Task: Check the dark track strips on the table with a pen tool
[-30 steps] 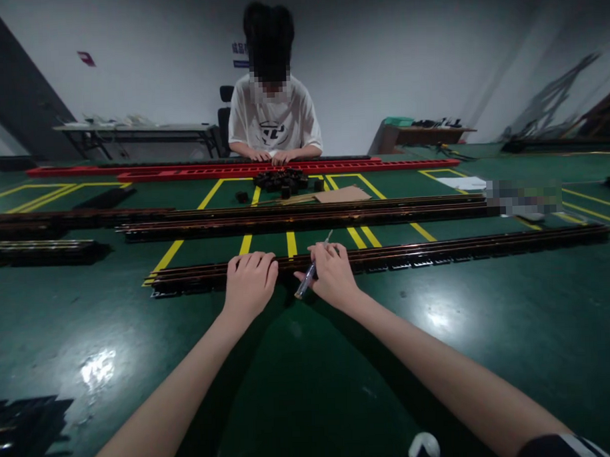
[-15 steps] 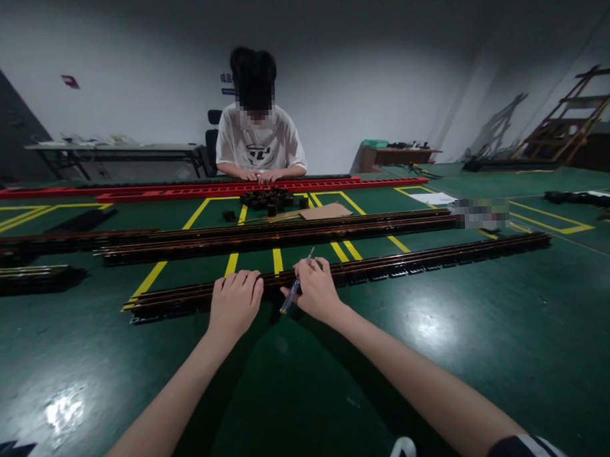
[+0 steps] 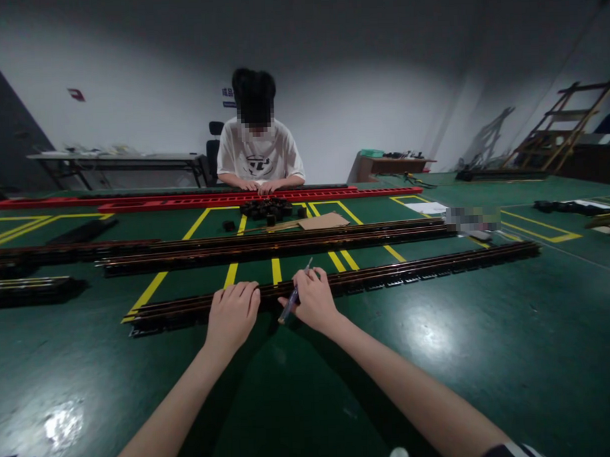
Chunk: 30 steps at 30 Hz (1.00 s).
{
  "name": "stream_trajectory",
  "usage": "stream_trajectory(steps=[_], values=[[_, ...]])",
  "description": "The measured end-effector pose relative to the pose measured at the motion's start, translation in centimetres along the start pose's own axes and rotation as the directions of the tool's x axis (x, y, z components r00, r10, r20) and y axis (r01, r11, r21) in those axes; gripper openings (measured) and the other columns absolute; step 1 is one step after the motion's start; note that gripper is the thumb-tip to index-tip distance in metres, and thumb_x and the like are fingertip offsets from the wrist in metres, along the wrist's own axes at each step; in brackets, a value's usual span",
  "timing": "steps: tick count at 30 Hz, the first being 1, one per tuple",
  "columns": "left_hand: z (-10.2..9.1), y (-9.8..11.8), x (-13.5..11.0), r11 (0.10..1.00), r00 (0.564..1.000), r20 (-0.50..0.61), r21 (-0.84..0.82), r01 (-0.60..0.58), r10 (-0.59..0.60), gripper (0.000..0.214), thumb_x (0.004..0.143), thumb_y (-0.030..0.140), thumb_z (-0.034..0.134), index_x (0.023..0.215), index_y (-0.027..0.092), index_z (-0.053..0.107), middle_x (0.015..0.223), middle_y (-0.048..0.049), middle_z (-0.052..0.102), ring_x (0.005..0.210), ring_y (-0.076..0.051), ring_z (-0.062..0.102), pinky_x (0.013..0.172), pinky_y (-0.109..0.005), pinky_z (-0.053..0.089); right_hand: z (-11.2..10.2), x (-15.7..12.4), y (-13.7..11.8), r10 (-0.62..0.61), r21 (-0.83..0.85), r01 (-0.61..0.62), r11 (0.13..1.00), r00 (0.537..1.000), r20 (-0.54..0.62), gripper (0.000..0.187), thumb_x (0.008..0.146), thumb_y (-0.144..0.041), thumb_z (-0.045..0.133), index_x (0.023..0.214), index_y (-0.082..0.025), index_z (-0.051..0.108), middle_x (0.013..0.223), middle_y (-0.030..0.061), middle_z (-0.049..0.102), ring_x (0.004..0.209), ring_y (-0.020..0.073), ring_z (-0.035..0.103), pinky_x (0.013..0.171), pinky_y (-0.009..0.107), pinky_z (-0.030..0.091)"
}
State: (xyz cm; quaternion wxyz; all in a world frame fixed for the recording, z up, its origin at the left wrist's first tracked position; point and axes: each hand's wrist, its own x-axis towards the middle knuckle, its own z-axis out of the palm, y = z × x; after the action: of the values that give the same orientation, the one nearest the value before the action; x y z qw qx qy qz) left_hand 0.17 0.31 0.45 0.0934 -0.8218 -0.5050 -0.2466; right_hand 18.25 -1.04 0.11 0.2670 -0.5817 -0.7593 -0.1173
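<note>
Right hand (image 3: 313,298) gripping slim tool (image 3: 288,311) (tip pointing away from the person), over the near dark strip bundle (image 3: 387,277). Left hand (image 3: 232,312) draped on same bundle, can't tell if clasping. Second bundle (image 3: 275,247) lies beyond.

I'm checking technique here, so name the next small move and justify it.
Perhaps draw the slim tool back until its thin tip meets the near dark strips: the right hand holds it with the tip pointing away, seemingly past their far edge, while the left hand rests on them.
</note>
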Motion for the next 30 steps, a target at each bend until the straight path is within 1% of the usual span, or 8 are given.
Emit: stream_trajectory(steps=[7, 11, 18, 20, 22, 23, 25, 30], values=[[-0.8, -1.8, -0.4, 0.982, 0.981, -0.051, -0.043, 0.185, -0.188, 0.045, 0.09, 0.033, 0.027, 0.104, 0.013, 0.065, 0.104, -0.0123, 0.068, 0.101, -0.025, 0.059, 0.096, -0.047, 0.033, -0.4, 0.0, -0.3, 0.037, 0.051, -0.038, 0.998, 0.999, 0.023, 0.037, 0.079, -0.053, 0.053, 0.087, -0.017, 0.05, 0.082, 0.0088, 0.065, 0.089, 0.026, 0.06, 0.094, 0.045, 0.033], [-1.8, -3.6, -0.7, 0.92, 0.908, -0.155, -0.004, 0.393, -0.389, 0.039, 0.087, 0.03, 0.031, 0.101, 0.015, 0.064, 0.109, -0.0135, 0.064, 0.109, -0.029, 0.052, 0.098, -0.051, 0.03, -0.5, 0.0, -0.4, 0.046, 0.059, -0.048, 0.997, 0.998, 0.041, 0.037, 0.08, -0.052, 0.054, 0.086, -0.016, 0.049, 0.081, 0.0083, 0.064, 0.086, 0.0251, 0.06, 0.093, 0.045, 0.035], [-3.3, -6.5, -1.1, 0.628, 0.576, -0.292, -0.128, 0.768, -0.763, 0.04, 0.083, 0.026, 0.037, 0.113, 0.009, 0.058, 0.13, -0.0196, 0.048, 0.123, -0.037, 0.037, 0.096, -0.055, 0.032, -0.4, -0.1, -0.2, 0.01, 0.088, -0.011, 0.996, 1.0, 0.019, 0.031, 0.083, -0.048, 0.052, 0.085, -0.017, 0.047, 0.083, 0.0087, 0.064, 0.085, 0.0242, 0.061, 0.09, 0.044, 0.037], [-3.7, -7.6, -1.2, 0.505, 0.454, -0.254, -0.196, 0.84, -0.854, 0.043, 0.083, 0.027, 0.038, 0.118, 0.009, 0.056, 0.132, -0.0205, 0.045, 0.125, -0.038, 0.036, 0.097, -0.054, 0.032, -0.5, -0.2, -0.1, 0.012, 0.094, -0.014, 0.996, 1.0, 0.02, 0.028, 0.083, -0.045, 0.053, 0.085, -0.018, 0.047, 0.081, 0.0078, 0.064, 0.083, 0.0234, 0.061, 0.087, 0.042, 0.039], [-4.2, -8.7, -1.3, 0.375, 0.353, -0.132, -0.24, 0.895, -0.926, 0.045, 0.083, 0.025, 0.037, 0.122, 0.009, 0.053, 0.129, -0.022, 0.049, 0.122, -0.037, 0.042, 0.096, -0.052, 0.035, -0.5, -0.3, 0.0, 0.007, 0.094, -0.009, 0.996, 1.0, 0.021, 0.025, 0.084, -0.042, 0.053, 0.086, -0.018, 0.047, 0.08, 0.0075, 0.064, 0.081, 0.0232, 0.061, 0.084, 0.041, 0.04], [-4.4, -9.3, -1.4, 0.343, 0.338, -0.065, -0.246, 0.906, -0.939, 0.044, 0.083, 0.023, 0.035, 0.122, 0.009, 0.053, 0.124, -0.0211, 0.054, 0.117, -0.035, 0.048, 0.094, -0.05, 0.037, -0.5, -0.3, 0.0, -0.002, 0.092, 0.001, 0.996, 1.0, 0.019, 0.023, 0.083, -0.04, 0.054, 0.086, -0.018, 0.046, 0.08, 0.0077, 0.064, 0.082, 0.0234, 0.06, 0.083, 0.04, 0.04], [-4.7, -10.2, -1.7, 0.354, 0.363, -0.008, -0.243, 0.903, -0.932, 0.042, 0.084, 0.024, 0.035, 0.119, 0.013, 0.056, 0.115, -0.0159, 0.062, 0.108, -0.032, 0.055, 0.09, -0.045, 0.042, -0.4, -0.4, 0.2, -0.028, 0.085, 0.027, 0.996, 1.0, 0.014, 0.019, 0.083, -0.035, 0.054, 0.086, -0.018, 0.046, 0.082, 0.0086, 0.064, 0.084, 0.024, 0.06, 0.081, 0.039, 0.041], [-4.8, -11.1, -2.0, 0.412, 0.416, 0.01, -0.126, 0.903, -0.909, 0.04, 0.085, 0.03, 0.035, 0.113, 0.018, 0.061, 0.108, -0.0106, 0.066, 0.096, -0.03, 0.06, 0.072, -0.035, 0.046, -0.3, -0.6, 0.6, -0.056, 0.104, 0.055, 0.993, 0.998, 0.002, 0.014, 0.081, -0.027, 0.055, 0.086, -0.019, 0.045, 0.082, 0.0073, 0.063, 0.083, 0.0231, 0.06, 0.081, 0.037, 0.041]])
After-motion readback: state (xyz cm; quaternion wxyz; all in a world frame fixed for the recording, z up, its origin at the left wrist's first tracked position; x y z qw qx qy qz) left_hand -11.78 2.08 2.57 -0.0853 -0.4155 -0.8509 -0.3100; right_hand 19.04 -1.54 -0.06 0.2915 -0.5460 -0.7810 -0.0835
